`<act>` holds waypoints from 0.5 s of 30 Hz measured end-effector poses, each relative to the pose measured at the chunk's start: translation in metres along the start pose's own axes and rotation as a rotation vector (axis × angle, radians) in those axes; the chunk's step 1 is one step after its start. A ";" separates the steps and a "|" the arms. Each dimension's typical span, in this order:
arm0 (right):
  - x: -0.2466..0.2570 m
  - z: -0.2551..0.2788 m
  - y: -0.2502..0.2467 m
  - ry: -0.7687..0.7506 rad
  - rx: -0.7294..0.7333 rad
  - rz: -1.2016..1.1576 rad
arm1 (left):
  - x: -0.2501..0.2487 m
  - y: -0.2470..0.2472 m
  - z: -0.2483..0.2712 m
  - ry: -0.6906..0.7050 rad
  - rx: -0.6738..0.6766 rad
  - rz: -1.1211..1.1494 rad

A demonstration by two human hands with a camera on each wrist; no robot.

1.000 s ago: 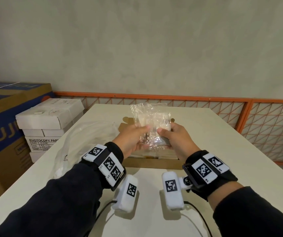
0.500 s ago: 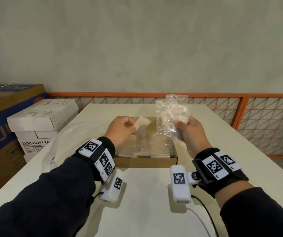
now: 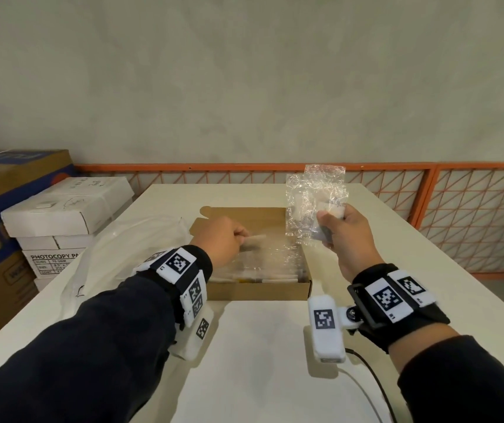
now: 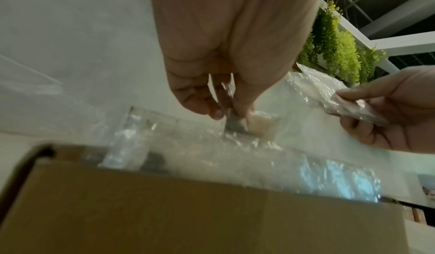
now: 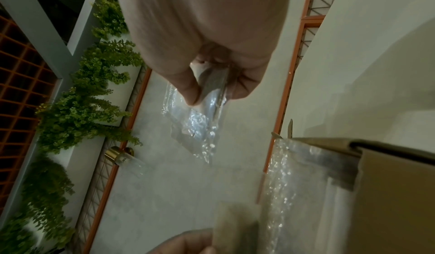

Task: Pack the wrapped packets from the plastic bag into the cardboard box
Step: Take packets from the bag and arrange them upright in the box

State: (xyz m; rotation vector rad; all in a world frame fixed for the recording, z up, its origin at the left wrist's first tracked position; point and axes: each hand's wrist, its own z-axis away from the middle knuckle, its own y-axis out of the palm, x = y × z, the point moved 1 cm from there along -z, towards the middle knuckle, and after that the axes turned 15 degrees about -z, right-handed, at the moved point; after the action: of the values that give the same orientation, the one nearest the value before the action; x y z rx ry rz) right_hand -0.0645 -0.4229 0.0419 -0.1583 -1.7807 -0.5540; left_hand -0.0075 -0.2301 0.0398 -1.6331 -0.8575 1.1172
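An open cardboard box (image 3: 256,290) sits mid-table, holding several clear-wrapped packets (image 3: 278,261). Over its left half my left hand (image 3: 223,239) pinches one wrapped packet (image 3: 255,239) between thumb and fingers; the left wrist view shows that packet (image 4: 237,126) low over the packets in the box (image 4: 188,211). My right hand (image 3: 343,232) holds a small bunch of clear wrapped packets (image 3: 314,199) upright above the box's right edge, also seen as packets (image 5: 202,116) pinched by my right hand (image 5: 212,83). The clear plastic bag (image 3: 128,239) lies crumpled left of the box.
The white table (image 3: 262,346) has bare surface in front of the box. White paper reams (image 3: 61,215) and a large blue-and-brown carton (image 3: 0,209) stand off its left edge. An orange mesh railing (image 3: 473,215) runs behind and to the right.
The hands, together on one bunch of packets a second ago, have parted. My left hand has gone down into the box with one packet; my right hand has moved right with the others.
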 end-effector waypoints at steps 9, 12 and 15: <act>0.001 0.000 0.004 0.009 0.025 -0.007 | 0.003 0.010 -0.004 0.028 0.092 -0.121; 0.000 0.000 0.005 0.012 0.037 -0.004 | 0.003 0.016 -0.006 -0.004 0.135 -0.182; 0.000 0.000 0.005 0.006 0.053 -0.006 | 0.002 0.013 -0.006 0.031 0.023 -0.129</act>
State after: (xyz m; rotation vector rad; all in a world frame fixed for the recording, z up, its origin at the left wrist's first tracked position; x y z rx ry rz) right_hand -0.0627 -0.4188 0.0433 -0.1143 -1.7882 -0.5110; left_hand -0.0014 -0.2344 0.0281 -1.5496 -0.9137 1.0062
